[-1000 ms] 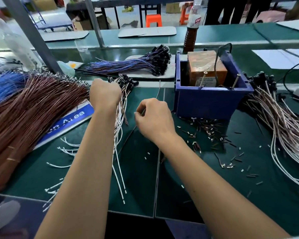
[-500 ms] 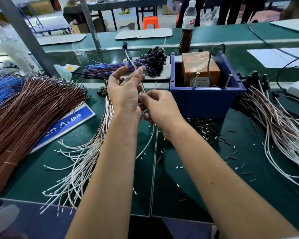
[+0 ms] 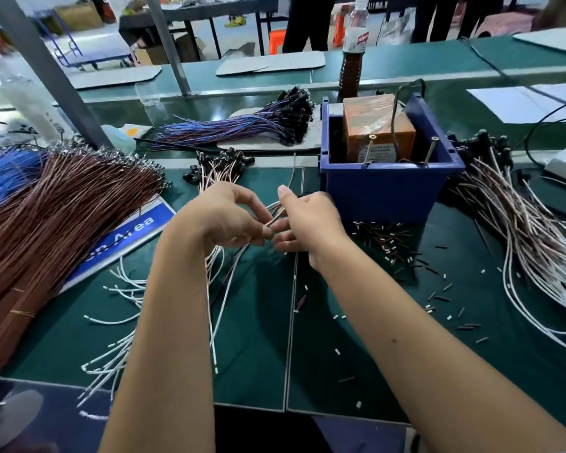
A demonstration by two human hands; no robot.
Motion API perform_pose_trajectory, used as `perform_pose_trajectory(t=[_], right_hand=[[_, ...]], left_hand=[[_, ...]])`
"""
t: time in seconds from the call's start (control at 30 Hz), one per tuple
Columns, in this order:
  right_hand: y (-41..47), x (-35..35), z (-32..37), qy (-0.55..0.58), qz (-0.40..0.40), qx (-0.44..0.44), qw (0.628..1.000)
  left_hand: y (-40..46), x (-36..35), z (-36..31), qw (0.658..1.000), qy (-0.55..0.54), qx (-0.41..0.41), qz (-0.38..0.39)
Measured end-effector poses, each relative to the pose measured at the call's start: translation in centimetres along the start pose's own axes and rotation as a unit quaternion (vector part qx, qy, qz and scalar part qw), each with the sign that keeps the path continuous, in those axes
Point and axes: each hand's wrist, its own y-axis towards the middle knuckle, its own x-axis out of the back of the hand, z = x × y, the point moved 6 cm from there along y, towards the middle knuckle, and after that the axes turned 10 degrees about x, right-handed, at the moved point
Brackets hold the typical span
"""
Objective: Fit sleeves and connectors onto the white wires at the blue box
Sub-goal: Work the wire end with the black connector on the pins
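Note:
My left hand (image 3: 223,217) and my right hand (image 3: 307,220) meet over the green mat, just left of the blue box (image 3: 386,188). Both pinch the same thin white wire (image 3: 273,219) between their fingertips. Under my left hand lies a bundle of white wires (image 3: 216,289) whose black connector ends (image 3: 223,161) fan out at the far side. Small black and white sleeves (image 3: 386,237) are scattered on the mat in front of the box. Whether a sleeve sits on the pinched wire is too small to tell.
A thick bundle of brown wires (image 3: 53,223) fills the left side. Blue-purple wires (image 3: 236,125) lie behind. Another heap of white wires (image 3: 536,243) sprawls right of the box. An orange block (image 3: 376,125) stands inside the box, a bottle (image 3: 352,50) behind it.
Both hands have dropped from in front of the box's top edge down toward the mat. The wire that stood upright between them now lies low between the fingertips.

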Motion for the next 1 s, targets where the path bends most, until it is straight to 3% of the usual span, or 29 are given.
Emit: perform_pose_trajectory(t=[0.13,0.3,0.47,0.6,0.73,0.77,0.83,0.9,1.0], right_hand=[[0.4,-0.8,0.1,-0.026,0.003,0.027,0.999],[0.1,-1.4,0.1,-0.028,0.048,0.022,0.998],[0.3,-1.6,0.0,-0.059,0.063,0.051,0.995],[0.3,-0.8,-0.2,-0.067,0.011,0.086,0.994],[-0.9,0.7,1.4,-0.063,-0.063,0.187,0.978],[-1.5,0.9,2.2,-0.053,-0.078,0.226,0.970],[-2.8,1.4,4.4,0.013,-0.084,0.290,0.953],[-3.6,2.0,6.8,0.117,-0.057,0.322,0.938],[-4.1,3.3,10.4,0.223,-0.019,0.331,0.917]], left_hand=[[-0.5,0.9,0.0,0.997,0.074,-0.004,-0.003],[2.0,3.4,-0.8,0.970,0.101,-0.043,-0.217],[4.0,0.2,-0.8,0.996,-0.054,-0.029,-0.061],[4.7,0.0,-0.2,0.980,-0.190,-0.005,-0.052],[5.2,1.2,0.3,0.955,-0.280,0.035,-0.093],[5.5,2.1,0.4,0.955,-0.261,0.038,-0.135],[5.9,4.6,0.4,0.961,-0.115,0.033,-0.250],[5.3,6.4,0.3,0.934,0.045,0.041,-0.352],[4.7,6.4,-0.2,0.910,0.173,0.079,-0.368]])
